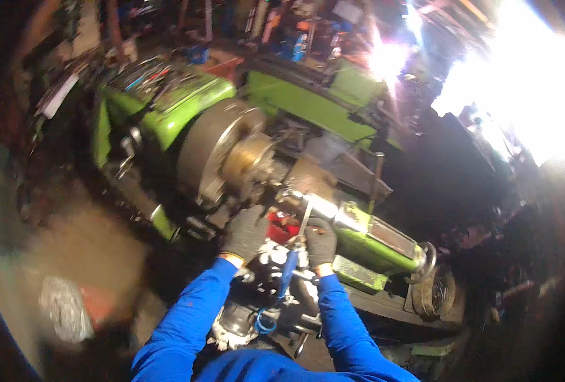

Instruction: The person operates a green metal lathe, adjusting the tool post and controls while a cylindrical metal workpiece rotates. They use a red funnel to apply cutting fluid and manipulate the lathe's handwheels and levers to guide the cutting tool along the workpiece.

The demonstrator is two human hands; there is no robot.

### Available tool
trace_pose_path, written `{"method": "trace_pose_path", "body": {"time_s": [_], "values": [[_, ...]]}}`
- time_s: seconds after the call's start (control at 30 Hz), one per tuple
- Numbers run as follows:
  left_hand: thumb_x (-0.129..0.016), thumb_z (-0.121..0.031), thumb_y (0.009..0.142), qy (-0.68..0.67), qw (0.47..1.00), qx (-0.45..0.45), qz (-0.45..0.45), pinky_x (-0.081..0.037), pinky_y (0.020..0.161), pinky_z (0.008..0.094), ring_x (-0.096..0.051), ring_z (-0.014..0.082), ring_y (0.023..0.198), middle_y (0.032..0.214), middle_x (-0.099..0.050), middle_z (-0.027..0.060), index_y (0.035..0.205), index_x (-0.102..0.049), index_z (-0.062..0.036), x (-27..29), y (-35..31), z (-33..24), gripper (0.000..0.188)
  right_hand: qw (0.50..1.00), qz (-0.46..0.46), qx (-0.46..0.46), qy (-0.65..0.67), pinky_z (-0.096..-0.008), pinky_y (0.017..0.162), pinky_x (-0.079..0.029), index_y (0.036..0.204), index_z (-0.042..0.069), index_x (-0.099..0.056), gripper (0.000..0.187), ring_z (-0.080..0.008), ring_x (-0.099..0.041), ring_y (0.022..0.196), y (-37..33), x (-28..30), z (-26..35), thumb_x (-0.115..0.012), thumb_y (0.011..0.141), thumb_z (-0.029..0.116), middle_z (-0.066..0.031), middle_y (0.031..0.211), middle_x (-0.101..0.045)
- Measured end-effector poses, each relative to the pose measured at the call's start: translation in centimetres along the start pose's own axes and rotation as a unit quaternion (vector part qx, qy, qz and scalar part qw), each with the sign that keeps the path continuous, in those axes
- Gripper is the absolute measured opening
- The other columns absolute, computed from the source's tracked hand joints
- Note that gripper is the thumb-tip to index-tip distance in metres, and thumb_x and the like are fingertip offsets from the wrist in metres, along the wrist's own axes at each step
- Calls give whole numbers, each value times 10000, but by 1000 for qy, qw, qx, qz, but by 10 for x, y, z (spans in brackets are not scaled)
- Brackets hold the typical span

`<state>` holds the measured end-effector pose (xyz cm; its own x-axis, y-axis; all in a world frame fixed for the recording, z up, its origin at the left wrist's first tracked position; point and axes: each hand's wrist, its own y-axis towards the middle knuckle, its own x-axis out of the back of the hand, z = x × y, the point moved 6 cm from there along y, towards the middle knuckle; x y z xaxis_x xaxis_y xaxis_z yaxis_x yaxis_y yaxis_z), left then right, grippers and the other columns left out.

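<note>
Both my hands wear dark grey gloves and reach over the front of a green lathe (352, 245). My left hand (245, 233) is just below the large round chuck (200, 149) and the brass-coloured round workpiece (247, 158); blur hides its fingers. To its right, my right hand (321, 243) looks closed beside a blue-handled tool (287, 274) with a long pale shaft that slants up toward the bright metal tailstock sleeve. What the right fingers grip is hidden. Between the hands lies a red thing (284, 227) whose kind I cannot make out.
Several small tools lie on the green headstock top (190, 89). A handwheel (427, 261) sits at the lathe's right end. Below the hands are a blue ring-shaped thing (265, 321) and a whitish rag (224, 335). A clear plastic bag (65, 309) lies on the floor at left.
</note>
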<state>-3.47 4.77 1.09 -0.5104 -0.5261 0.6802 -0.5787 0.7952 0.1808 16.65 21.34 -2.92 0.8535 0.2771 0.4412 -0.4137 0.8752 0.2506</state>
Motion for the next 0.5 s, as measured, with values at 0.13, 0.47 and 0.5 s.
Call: {"method": "trace_pose_path", "body": {"time_s": [0.13, 0.47, 0.5], "values": [[-619, -283, 1006, -77, 996, 35, -8, -487, 1077, 507, -607, 454, 1252, 1371, -645, 270, 1356, -627, 30, 19, -28, -17, 470, 958, -5, -144, 249, -304, 621, -579, 1150, 71, -742, 259, -187, -722, 752, -9, 20, 7, -735, 909, 166, -103, 931, -761], [-581, -227, 1025, -27, 997, 4, -70, -510, 916, 582, -636, 471, 1065, 1104, -661, 263, 1169, -620, -26, 17, -29, -2, 250, 982, 13, 150, -114, -385, 758, -533, 1100, 58, -689, 209, -315, -656, 888, 56, 22, 75, -693, 907, 138, -131, 969, -701], [-580, -225, 1025, -25, 998, 8, -64, -510, 912, 584, -634, 475, 1064, 1104, -656, 262, 1165, -614, -30, 16, -29, 0, 243, 940, 1, 242, -239, -456, 900, -562, 1113, 31, -706, 249, -402, -673, 1031, 65, 13, 90, -671, 876, 98, -176, 1045, -720]]}}
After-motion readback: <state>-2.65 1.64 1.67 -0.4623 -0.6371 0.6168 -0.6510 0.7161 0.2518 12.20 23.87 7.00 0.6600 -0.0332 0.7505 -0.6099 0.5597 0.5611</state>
